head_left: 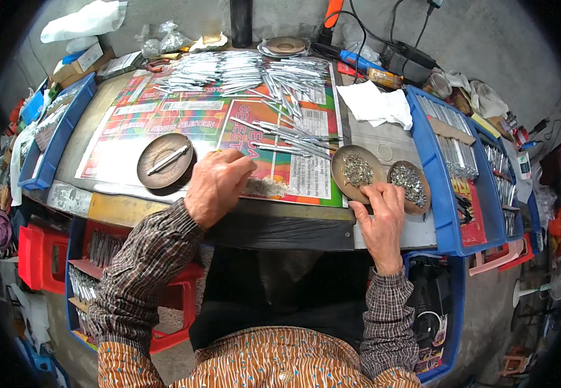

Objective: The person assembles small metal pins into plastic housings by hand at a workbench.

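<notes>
My left hand point(221, 184) is over the printed sheet near the table's front edge, its fingers curled together; whatever they hold is hidden. Beside its fingertips lies a small heap of tiny clear pieces point(266, 187). My right hand point(384, 216) has thumb and fingers drawn together at the near rim of a brown dish point(341, 169); anything between them is too small to make out. Tiny metallic and brownish parts point(358, 169) fill that dish. Just right of it, a second dish holds small silvery parts point(408, 184). A round brown dish point(148, 161) on the left carries one slim silver rod point(168, 160).
Slim silver rods point(242, 71) are piled across the back of the colourful sheet point(158, 123), more lying mid-sheet point(287, 138). Blue trays stand left point(67, 129) and right point(445, 226). White paper point(377, 103) lies at back right. Red stools point(40, 255) stand below.
</notes>
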The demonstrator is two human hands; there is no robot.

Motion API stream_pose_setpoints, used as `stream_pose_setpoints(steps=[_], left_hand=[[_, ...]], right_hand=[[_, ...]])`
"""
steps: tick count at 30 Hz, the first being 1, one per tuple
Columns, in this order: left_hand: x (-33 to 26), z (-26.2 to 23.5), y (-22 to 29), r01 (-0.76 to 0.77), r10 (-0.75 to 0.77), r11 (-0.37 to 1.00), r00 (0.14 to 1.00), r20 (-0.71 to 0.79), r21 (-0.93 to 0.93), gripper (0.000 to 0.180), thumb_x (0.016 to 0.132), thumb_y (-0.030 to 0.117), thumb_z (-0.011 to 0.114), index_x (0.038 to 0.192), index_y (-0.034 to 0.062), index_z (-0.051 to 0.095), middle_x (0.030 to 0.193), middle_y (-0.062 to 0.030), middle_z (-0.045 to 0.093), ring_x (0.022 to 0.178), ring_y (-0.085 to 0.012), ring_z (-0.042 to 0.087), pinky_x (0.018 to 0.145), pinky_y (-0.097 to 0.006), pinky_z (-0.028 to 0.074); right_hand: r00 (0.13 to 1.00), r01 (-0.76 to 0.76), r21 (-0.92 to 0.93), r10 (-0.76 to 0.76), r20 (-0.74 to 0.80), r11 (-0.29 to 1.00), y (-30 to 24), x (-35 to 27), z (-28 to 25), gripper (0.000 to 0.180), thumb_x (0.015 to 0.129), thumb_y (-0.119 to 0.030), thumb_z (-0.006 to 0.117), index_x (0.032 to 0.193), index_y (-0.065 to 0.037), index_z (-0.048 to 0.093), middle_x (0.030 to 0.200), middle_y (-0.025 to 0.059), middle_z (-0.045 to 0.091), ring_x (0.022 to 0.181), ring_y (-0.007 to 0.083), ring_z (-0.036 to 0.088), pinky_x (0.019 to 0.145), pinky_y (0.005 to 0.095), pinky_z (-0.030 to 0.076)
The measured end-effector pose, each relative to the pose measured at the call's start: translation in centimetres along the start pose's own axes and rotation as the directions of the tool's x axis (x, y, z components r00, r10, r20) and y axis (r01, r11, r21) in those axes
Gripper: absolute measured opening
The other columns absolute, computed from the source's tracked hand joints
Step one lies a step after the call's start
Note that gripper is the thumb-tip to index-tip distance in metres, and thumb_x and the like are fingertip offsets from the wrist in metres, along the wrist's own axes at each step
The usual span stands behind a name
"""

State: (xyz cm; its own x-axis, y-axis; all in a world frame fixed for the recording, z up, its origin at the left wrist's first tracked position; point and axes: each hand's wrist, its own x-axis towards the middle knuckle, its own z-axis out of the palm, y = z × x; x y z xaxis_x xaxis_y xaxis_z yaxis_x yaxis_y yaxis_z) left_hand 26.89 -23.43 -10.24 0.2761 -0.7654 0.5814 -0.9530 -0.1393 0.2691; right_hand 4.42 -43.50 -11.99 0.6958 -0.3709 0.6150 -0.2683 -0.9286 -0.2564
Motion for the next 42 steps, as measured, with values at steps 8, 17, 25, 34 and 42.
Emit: stream_pose_setpoints(steps=[8,17,25,34,42], left_hand=[[3.3,2.4,-0.6,-0.080,0.075,0.996,0.992,0.103,0.046,0.006,0.078,0.005,0.062,0.084,0.0034,0.062,0.079,-0.0111,0.060,0.076,-0.0314,0.060,0.068,-0.042,0.048],[6.3,5.0,-0.6,-0.107,0.083,0.985,0.982,0.171,0.136,0.009,0.077,0.007,0.063,0.086,0.0050,0.065,0.080,-0.0112,0.060,0.079,-0.0310,0.060,0.070,-0.042,0.048],[6.2,5.8,-0.8,-0.055,0.046,0.997,0.986,0.158,0.058,0.009,0.077,0.009,0.066,0.081,0.0048,0.060,0.081,-0.0112,0.058,0.085,-0.0317,0.058,0.074,-0.042,0.047],[4.9,5.1,-0.6,-0.075,0.077,0.997,0.994,0.078,-0.035,0.013,0.076,0.001,0.063,0.086,0.0024,0.055,0.079,-0.0118,0.060,0.076,-0.0317,0.060,0.069,-0.040,0.048],[2.8,0.7,5.0,0.183,-0.173,0.874,0.983,0.065,-0.449,0.009,0.083,-0.002,0.062,0.091,-0.0019,0.058,0.080,-0.0108,0.064,0.066,-0.0159,0.062,0.060,-0.028,0.050]], right_hand=[[1.000,0.011,0.093,-0.011,-0.002,0.996,-0.3,0.2,-0.2,0.022,0.072,-0.008,0.073,0.089,-0.001,0.063,0.090,0.0101,0.056,0.089,0.0289,0.050,0.076,0.0401,0.042],[1.000,-0.016,0.172,0.016,0.000,0.985,-0.1,0.2,-0.4,0.018,0.072,-0.004,0.071,0.087,-0.002,0.062,0.088,0.0091,0.056,0.088,0.0287,0.051,0.076,0.0391,0.042],[1.000,-0.013,0.234,0.017,-0.013,0.972,0.0,0.4,-0.4,0.017,0.071,-0.001,0.070,0.085,-0.003,0.061,0.087,0.0085,0.057,0.087,0.0285,0.052,0.075,0.0392,0.043],[0.998,-0.041,0.335,0.057,-0.037,0.941,-0.2,0.2,-0.6,0.015,0.072,0.002,0.068,0.084,-0.002,0.060,0.083,0.0078,0.058,0.083,0.0257,0.053,0.073,0.0371,0.043],[0.978,-0.142,0.447,0.194,-0.073,0.883,-2.1,-1.5,-1.0,0.013,0.074,0.007,0.065,0.083,0.000,0.058,0.083,0.0081,0.059,0.076,0.0220,0.057,0.068,0.0317,0.046]])
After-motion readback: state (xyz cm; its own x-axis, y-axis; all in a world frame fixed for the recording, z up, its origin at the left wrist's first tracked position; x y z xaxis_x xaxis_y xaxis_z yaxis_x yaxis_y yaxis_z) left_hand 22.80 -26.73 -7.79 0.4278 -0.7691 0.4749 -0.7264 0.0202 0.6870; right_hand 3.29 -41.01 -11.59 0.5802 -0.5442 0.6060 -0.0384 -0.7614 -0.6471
